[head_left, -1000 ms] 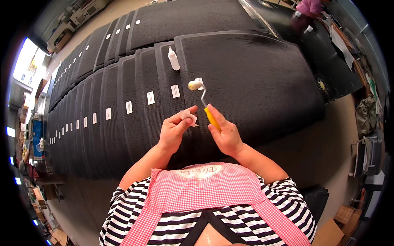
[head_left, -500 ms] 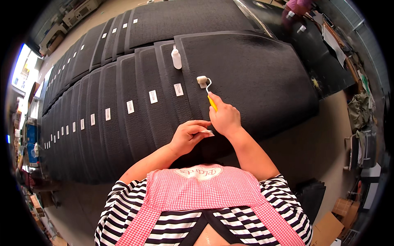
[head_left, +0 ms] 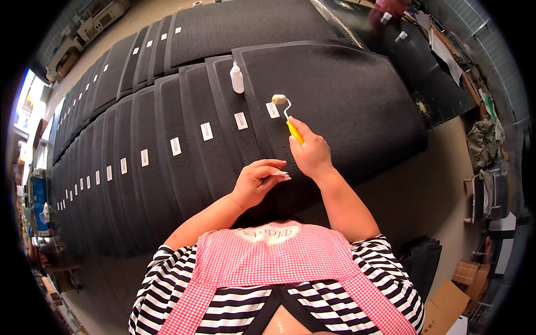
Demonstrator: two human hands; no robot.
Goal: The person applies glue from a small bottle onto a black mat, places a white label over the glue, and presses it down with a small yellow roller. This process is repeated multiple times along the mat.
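Note:
My right hand point(head_left: 312, 155) grips the yellow handle of a small paint roller point(head_left: 295, 132). Its pale roller head sits at the upper edge of a white label point(head_left: 272, 110) on the topmost black mat point(head_left: 340, 95). In my left hand point(head_left: 258, 181), closed near the mat's front edge, are small white labels point(head_left: 282, 175) pinched between thumb and fingers. A white squeeze bottle point(head_left: 237, 78) with a pointed nozzle stands beyond, by the left edge of the top mat. Leftward, more black mats overlap in a row, each with a white label point(head_left: 207, 131) on it.
A second row of overlapping labelled mats point(head_left: 251, 22) lies behind. At the far right another person point(head_left: 391, 10) is partly visible beside a dark surface point(head_left: 413, 72). A cardboard box point(head_left: 446, 307) and dark folded material point(head_left: 419, 262) are on the floor at my right.
The roller has moved slightly away from me, off the label, which now shows fully. My right hand shifted a little rightward with it; my left hand stays nearly in place.

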